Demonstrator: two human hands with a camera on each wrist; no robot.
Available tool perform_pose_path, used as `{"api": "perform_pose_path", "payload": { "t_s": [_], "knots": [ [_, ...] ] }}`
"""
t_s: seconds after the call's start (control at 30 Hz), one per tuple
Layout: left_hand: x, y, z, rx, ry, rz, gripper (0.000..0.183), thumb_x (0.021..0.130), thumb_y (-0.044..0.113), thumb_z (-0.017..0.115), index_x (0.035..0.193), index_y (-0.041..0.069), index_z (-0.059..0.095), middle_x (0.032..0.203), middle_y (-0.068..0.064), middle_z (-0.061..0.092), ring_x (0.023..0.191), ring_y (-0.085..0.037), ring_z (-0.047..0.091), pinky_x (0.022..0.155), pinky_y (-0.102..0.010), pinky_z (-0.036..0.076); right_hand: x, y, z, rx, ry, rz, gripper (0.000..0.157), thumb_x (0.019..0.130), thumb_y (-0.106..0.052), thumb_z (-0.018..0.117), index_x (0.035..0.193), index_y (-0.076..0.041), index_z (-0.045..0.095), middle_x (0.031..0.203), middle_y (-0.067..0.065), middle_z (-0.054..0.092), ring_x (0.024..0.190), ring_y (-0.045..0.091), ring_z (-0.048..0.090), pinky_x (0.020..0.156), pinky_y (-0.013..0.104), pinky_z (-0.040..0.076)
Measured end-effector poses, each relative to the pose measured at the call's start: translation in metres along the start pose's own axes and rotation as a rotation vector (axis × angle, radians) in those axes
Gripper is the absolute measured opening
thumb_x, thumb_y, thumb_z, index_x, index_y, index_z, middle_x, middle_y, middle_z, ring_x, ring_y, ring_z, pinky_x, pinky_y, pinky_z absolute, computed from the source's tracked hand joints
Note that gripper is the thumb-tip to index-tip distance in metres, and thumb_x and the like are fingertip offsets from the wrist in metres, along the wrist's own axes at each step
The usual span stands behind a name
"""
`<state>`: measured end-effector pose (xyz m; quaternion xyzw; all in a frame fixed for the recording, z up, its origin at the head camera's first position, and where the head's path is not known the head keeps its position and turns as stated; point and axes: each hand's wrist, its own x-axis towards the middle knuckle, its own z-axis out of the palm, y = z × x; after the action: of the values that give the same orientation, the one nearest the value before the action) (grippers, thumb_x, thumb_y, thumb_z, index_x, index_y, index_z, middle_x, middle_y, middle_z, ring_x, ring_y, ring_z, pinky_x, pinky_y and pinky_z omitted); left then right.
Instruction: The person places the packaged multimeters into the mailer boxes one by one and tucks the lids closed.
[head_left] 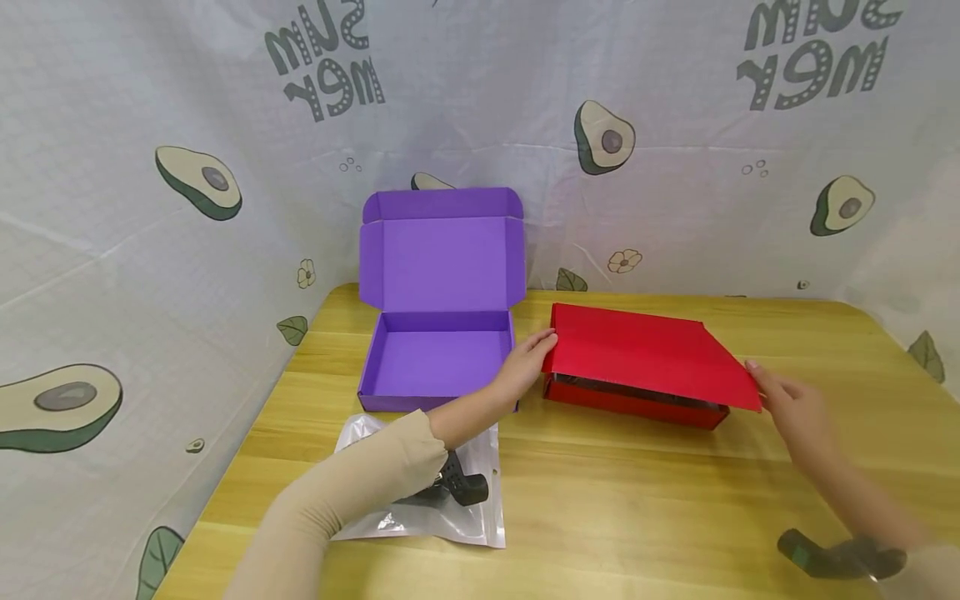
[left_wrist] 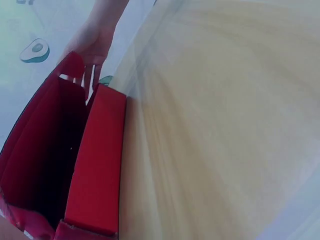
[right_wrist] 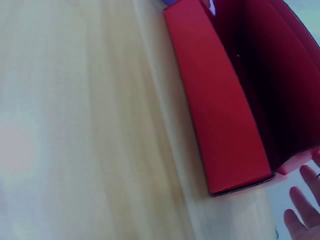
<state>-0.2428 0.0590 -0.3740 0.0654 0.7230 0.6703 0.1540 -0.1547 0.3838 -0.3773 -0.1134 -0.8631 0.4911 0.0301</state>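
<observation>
A red cardboard box (head_left: pixel 652 350) lies on the table with its lid tilted down over it, and a dark gap shows along the front. At the box's left end my left hand (head_left: pixel 521 367) touches the lid's edge with extended fingers. My right hand (head_left: pixel 798 412) touches the lid's front right corner with its fingertips. In the right wrist view the fingers of the right hand (right_wrist: pixel 305 205) look fairly straight beside the box's end. The left wrist view looks into the gap under the lid; the inside of the red box (left_wrist: pixel 97 160) is dark.
A purple box (head_left: pixel 444 402) stands with its lid raised, left of the red one. In front of it, partly under my left sleeve, lies a clear plastic bag (head_left: pixel 480 525). A dark strap device sits at each wrist. A printed curtain (head_left: pixel 480 108) hangs behind the wooden table (head_left: pixel 637 517).
</observation>
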Motion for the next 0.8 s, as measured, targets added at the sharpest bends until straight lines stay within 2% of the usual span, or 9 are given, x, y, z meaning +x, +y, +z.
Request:
{"api": "perform_pose_path", "payload": {
  "t_s": [0.07,0.13,0.17,0.23,0.33,0.43,0.5,0.6,0.8],
  "knots": [
    [-0.004,-0.001,0.004,0.027,0.005,-0.009,0.051,0.096,0.036,0.045,0.139,0.009,0.042,0.137,-0.009,0.048,0.127,-0.023,0.043,0.106,-0.038,0.032,-0.004,0.003,0.002,0.005,0.058,-0.007,0.037,0.093,-0.046,0.046,0.119,-0.025,0.062,0.096,-0.032,0.051,0.077,-0.023,0.044,0.094,0.059,0.032],
    [-0.006,-0.002,0.006,0.049,0.023,-0.019,0.053,0.094,0.036,0.048,0.139,0.009,0.041,0.137,-0.009,0.047,0.126,-0.024,0.043,0.105,-0.039,0.032,-0.008,0.004,0.005,-0.042,0.109,-0.029,0.049,0.092,-0.045,0.049,0.127,-0.011,0.057,0.091,-0.035,0.053,0.077,-0.020,0.043,0.084,0.044,0.039],
    [-0.007,-0.003,0.008,0.066,0.036,-0.027,0.053,0.093,0.036,0.050,0.139,0.010,0.042,0.137,-0.009,0.047,0.125,-0.024,0.044,0.105,-0.040,0.032,-0.009,0.004,0.007,-0.074,0.132,-0.041,0.051,0.092,-0.044,0.050,0.126,-0.007,0.058,0.087,-0.037,0.052,0.075,-0.016,0.042,0.074,0.037,0.039],
    [-0.009,-0.004,0.010,0.088,0.058,-0.042,0.052,0.092,0.032,0.052,0.139,0.011,0.042,0.137,-0.010,0.047,0.123,-0.026,0.045,0.104,-0.041,0.032,-0.012,0.005,0.010,-0.108,0.177,-0.071,0.048,0.091,-0.042,0.054,0.122,-0.006,0.061,0.078,-0.042,0.048,0.071,-0.011,0.041,0.059,0.031,0.034],
    [-0.012,-0.005,0.015,0.118,0.090,-0.070,0.053,0.092,0.030,0.052,0.140,0.011,0.040,0.146,-0.013,0.032,0.133,-0.029,0.031,0.108,-0.046,0.024,-0.016,0.006,0.012,-0.130,0.209,-0.113,0.045,0.091,-0.037,0.056,0.118,-0.003,0.063,0.079,-0.043,0.048,0.070,-0.008,0.043,0.049,0.026,0.034],
    [-0.017,-0.006,0.020,0.121,0.087,-0.115,0.057,0.093,0.031,0.050,0.143,0.011,0.034,0.154,-0.015,0.007,0.141,-0.032,0.008,0.111,-0.053,0.011,-0.019,0.006,0.014,-0.117,0.213,-0.104,0.045,0.090,-0.038,0.056,0.118,-0.002,0.063,0.082,-0.040,0.051,0.073,-0.010,0.043,0.051,0.023,0.035],
    [-0.020,-0.008,0.023,0.119,0.069,-0.143,0.058,0.094,0.032,0.048,0.145,0.012,0.029,0.154,-0.014,-0.001,0.141,-0.032,0.001,0.110,-0.055,0.006,-0.019,0.007,0.015,-0.120,0.211,-0.089,0.047,0.090,-0.040,0.056,0.118,-0.003,0.063,0.082,-0.041,0.050,0.076,-0.011,0.042,0.053,0.023,0.035],
    [-0.024,-0.011,0.026,0.125,0.048,-0.136,0.059,0.095,0.031,0.046,0.146,0.011,0.026,0.155,-0.013,0.003,0.141,-0.030,0.002,0.110,-0.054,0.004,-0.019,0.009,0.017,-0.119,0.205,-0.082,0.049,0.089,-0.041,0.057,0.118,-0.001,0.063,0.083,-0.041,0.052,0.076,-0.009,0.042,0.054,0.024,0.034],
    [-0.027,-0.019,0.028,0.104,0.030,-0.129,0.060,0.096,0.031,0.045,0.148,0.013,0.021,0.154,-0.010,0.011,0.142,-0.024,0.005,0.112,-0.051,0.004,-0.020,0.013,0.020,-0.140,0.182,-0.095,0.053,0.090,-0.039,0.056,0.119,0.006,0.058,0.083,-0.041,0.048,0.081,-0.021,0.036,0.063,0.015,0.033]
  ]
}}
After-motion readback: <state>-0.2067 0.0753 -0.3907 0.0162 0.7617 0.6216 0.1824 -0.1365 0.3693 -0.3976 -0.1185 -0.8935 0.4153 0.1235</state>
